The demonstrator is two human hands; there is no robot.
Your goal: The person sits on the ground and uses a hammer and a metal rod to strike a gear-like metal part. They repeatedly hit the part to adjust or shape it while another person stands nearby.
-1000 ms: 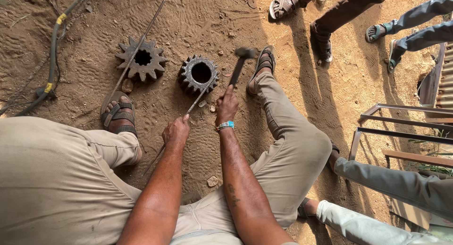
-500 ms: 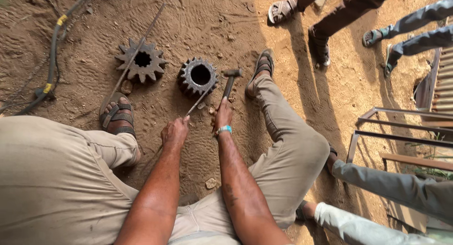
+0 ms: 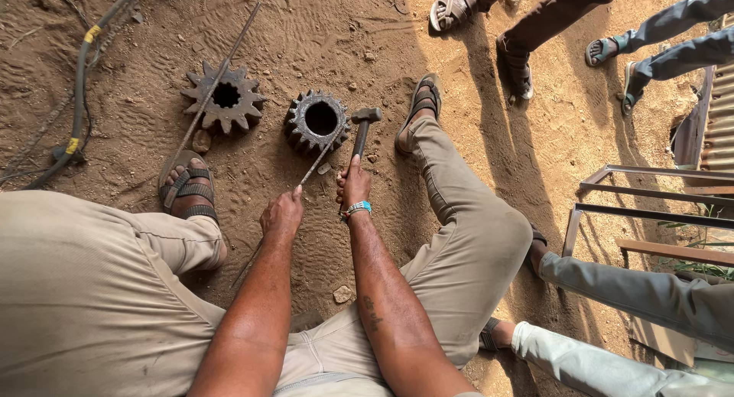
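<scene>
Compared with half a second back, the hammer (image 3: 362,129) has come down: its head now sits right at the rim of the round toothed gear (image 3: 317,122), where before it was raised a bit higher and off to the side. Our right hand (image 3: 354,187) is closed around the hammer's handle, low down near the end. Our left hand (image 3: 281,216) is wrapped tight on a thin metal rod (image 3: 315,162), and that hasn't really budged; the rod's tip still leans against the near edge of the gear. The gear itself sits on the sandy ground (image 3: 321,30) between our two sandalled feet.

Just left of it lies a second, star-shaped gear (image 3: 225,99) with a long thin bar (image 3: 218,76) lying across it. Further left a dark hose (image 3: 80,76) with yellow tape curves over the dirt. Other people's feet and legs (image 3: 520,53) stand at the top right, and someone in grey trousers (image 3: 634,290) sits close on our right. Nothing blocks the gear.
</scene>
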